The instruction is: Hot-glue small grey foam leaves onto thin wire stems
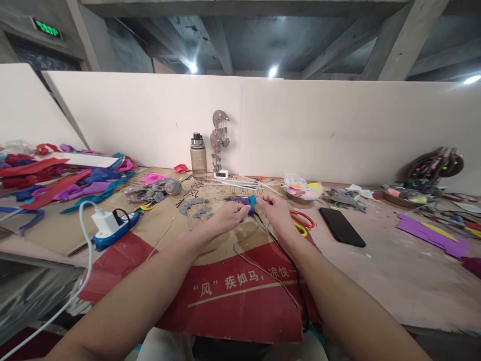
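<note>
My left hand (pixel 230 218) is closed around a dark blue and orange hot glue gun (pixel 238 200) over the cardboard. A black cord (pixel 277 244) trails from it toward the table's front edge. My right hand (pixel 275 211) pinches at a small bright blue piece (pixel 253 199) at the gun's right end; whether the piece belongs to the gun I cannot tell. A thin grey strand (pixel 259 264) hangs below my right hand. Left of my hands lie grey crescent-shaped pieces (pixel 194 203). Scissors with red and yellow handles (pixel 303 218) rest just beyond my right wrist.
A red-and-tan cardboard sheet (pixel 240 311) covers the table before me. Right lies a black phone (pixel 341 227); left, a blue power strip (pixel 116 233) with a white charger. A bottle (pixel 199 159), small clock (pixel 221 174) and grey hanging ornament (pixel 218 138) stand at the back.
</note>
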The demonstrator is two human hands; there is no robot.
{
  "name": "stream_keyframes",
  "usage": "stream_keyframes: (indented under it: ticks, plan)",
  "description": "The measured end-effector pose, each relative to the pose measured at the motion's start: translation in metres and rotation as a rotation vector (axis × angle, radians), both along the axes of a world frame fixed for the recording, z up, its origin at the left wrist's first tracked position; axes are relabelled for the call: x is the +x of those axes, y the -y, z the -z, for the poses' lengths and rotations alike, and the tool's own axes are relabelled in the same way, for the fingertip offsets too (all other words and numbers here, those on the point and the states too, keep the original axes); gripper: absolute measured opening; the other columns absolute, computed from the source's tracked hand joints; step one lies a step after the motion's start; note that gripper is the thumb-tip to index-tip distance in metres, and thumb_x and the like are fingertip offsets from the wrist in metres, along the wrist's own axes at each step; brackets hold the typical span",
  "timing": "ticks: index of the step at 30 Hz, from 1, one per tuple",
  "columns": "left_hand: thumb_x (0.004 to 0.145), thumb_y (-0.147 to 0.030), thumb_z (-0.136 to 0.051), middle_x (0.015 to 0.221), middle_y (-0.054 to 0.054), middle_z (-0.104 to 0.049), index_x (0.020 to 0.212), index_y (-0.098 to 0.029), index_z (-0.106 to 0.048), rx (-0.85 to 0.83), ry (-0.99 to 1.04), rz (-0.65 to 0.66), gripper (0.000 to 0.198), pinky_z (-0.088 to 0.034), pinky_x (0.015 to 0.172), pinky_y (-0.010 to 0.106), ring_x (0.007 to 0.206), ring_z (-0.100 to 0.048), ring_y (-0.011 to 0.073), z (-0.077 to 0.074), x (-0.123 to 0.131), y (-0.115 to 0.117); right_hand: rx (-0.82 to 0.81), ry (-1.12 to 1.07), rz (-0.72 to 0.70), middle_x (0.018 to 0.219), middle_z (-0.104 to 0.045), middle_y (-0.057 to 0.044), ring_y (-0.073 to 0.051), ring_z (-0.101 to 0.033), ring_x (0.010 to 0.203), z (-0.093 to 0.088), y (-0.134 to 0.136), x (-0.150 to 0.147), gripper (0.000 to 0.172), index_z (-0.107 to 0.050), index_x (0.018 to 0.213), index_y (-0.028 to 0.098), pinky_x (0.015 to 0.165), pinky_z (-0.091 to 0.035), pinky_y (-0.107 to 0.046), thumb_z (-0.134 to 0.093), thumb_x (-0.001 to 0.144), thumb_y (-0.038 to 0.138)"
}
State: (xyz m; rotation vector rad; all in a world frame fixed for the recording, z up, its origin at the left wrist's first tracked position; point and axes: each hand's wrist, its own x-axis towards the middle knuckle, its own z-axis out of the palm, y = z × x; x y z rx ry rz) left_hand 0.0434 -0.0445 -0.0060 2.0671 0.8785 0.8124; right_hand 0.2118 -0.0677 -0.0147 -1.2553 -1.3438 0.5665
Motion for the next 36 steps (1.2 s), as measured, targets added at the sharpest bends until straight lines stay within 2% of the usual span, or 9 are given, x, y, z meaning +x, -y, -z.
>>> stream_keyframes:
  ticks: [3,5,8,12,17,22,30,33,36]
  plan:
    - [0.086,-0.046,-0.051,0.053,-0.002,-0.05,0.066,-0.018,-0.054,-0.214,0.179,0.016,0.035,-0.032,0.044,0.022,0.045,-0.043,0.009,0.002,-0.001,-0.002,-0.015,0.011,0.017,0.065,-0.056,0.0,-0.015,-0.046,0.064,-0.003,0.003,-0.001,0.024,-0.06,0.069,0.018,0.062,-0.037,-0.029,-0.059,0.07,0.042]
    - [0.08,-0.046,-0.065,0.064,-0.001,-0.058,0.08,-0.017,-0.057,-0.274,0.318,-0.011,0.03,-0.037,0.046,0.02,0.052,-0.052,0.0094,0.002,-0.001,-0.004,-0.039,0.026,-0.007,0.064,-0.057,0.0,-0.015,-0.047,0.063,-0.005,0.004,-0.002,0.023,-0.06,0.067,0.019,0.062,-0.037,-0.028,-0.06,0.069,0.042]
    - [0.07,-0.043,-0.077,0.069,0.0,-0.063,0.092,-0.015,-0.061,-0.332,0.383,0.011,0.039,-0.042,0.047,0.02,0.057,-0.058,0.0101,0.003,-0.002,-0.007,-0.092,0.059,-0.088,0.061,-0.057,0.001,-0.014,-0.045,0.06,-0.003,0.004,-0.004,0.024,-0.059,0.065,0.019,0.06,-0.035,-0.028,-0.062,0.069,0.043]
    - [0.072,-0.044,-0.075,0.054,-0.001,-0.059,0.076,-0.013,-0.064,-0.331,0.34,-0.008,0.034,-0.037,0.043,0.019,0.042,-0.047,0.006,0.008,-0.003,-0.014,-0.098,0.113,-0.148,0.064,-0.056,0.002,-0.014,-0.045,0.062,0.0,0.004,-0.008,0.025,-0.059,0.069,0.02,0.061,-0.035,-0.028,-0.059,0.072,0.044]
    - [0.072,-0.044,-0.075,0.05,-0.001,-0.059,0.071,-0.014,-0.063,-0.304,0.39,-0.071,0.033,-0.035,0.042,0.019,0.04,-0.047,0.0062,0.012,-0.006,-0.018,0.035,0.106,-0.078,0.066,-0.045,0.005,-0.014,-0.043,0.062,-0.005,0.013,-0.014,0.021,-0.058,0.088,0.022,0.062,-0.035,-0.028,-0.06,0.074,0.037]
    - [0.072,-0.043,-0.075,0.053,0.001,-0.063,0.072,-0.013,-0.064,-0.298,0.363,-0.065,0.032,-0.037,0.043,0.019,0.041,-0.049,0.0067,0.011,-0.005,-0.016,0.065,0.262,-0.031,0.063,-0.045,0.004,-0.014,-0.041,0.062,-0.006,0.018,-0.018,0.014,-0.061,0.08,0.022,0.06,-0.031,-0.028,-0.062,0.077,0.036]
    - [0.077,-0.033,-0.072,0.052,0.001,-0.063,0.071,-0.014,-0.062,-0.217,0.31,-0.107,0.022,-0.042,0.042,0.02,0.041,-0.053,0.0086,0.007,-0.005,-0.011,0.044,0.26,0.03,0.064,-0.049,0.002,-0.014,-0.042,0.061,-0.004,0.019,-0.019,0.016,-0.058,0.072,0.021,0.059,-0.031,-0.029,-0.065,0.076,0.034]
    - [0.076,-0.028,-0.072,0.05,0.0,-0.062,0.07,-0.014,-0.061,-0.148,0.311,-0.163,0.018,-0.043,0.042,0.02,0.042,-0.055,0.0094,0.005,-0.005,-0.008,-0.014,0.23,-0.011,0.062,-0.049,0.003,-0.013,-0.042,0.059,0.0,0.016,-0.017,0.019,-0.057,0.072,0.021,0.058,-0.031,-0.028,-0.063,0.077,0.038]
    - [0.073,-0.029,-0.075,0.052,0.001,-0.063,0.071,-0.013,-0.063,-0.248,0.39,-0.095,0.021,-0.043,0.043,0.019,0.042,-0.054,0.0082,0.005,-0.005,-0.008,-0.002,0.213,-0.088,0.064,-0.048,0.004,-0.013,-0.04,0.06,0.001,0.015,-0.016,0.02,-0.055,0.074,0.021,0.058,-0.031,-0.028,-0.06,0.08,0.039]
